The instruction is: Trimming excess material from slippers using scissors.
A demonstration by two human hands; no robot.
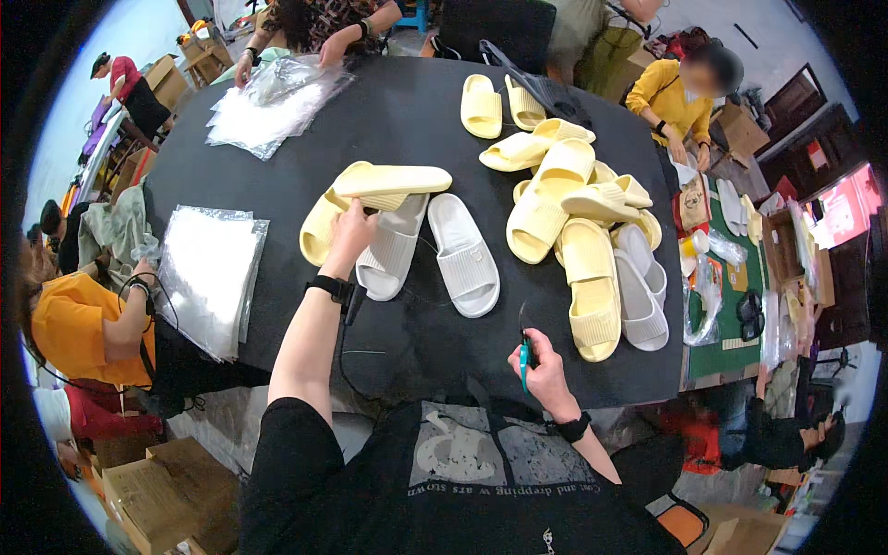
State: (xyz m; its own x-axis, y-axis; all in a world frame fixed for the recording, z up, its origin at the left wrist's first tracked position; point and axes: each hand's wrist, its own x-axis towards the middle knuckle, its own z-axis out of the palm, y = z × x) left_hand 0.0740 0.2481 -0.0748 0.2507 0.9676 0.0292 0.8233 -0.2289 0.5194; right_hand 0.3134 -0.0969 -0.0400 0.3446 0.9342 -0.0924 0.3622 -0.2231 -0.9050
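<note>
My left hand (351,233) is closed on the edge of a pale yellow slide sandal (400,178), which lies crosswise over others. Under and beside it are another yellow slide (319,231) and a light grey slide (392,254). A second grey slide (465,257) lies just to the right, with a thin thread by it. My right hand (548,375) grips teal-handled thread snips (524,359), their dark blades pointing away from me near the table's front edge. My left fingertips are partly hidden against the sandals.
A pile of yellow slides (592,296) with a grey pair (640,301) covers the right of the black table (370,120). Clear plastic bags (211,277) are stacked at left, more (273,106) at the far side. People work around the table; cardboard boxes (171,499) stand at lower left.
</note>
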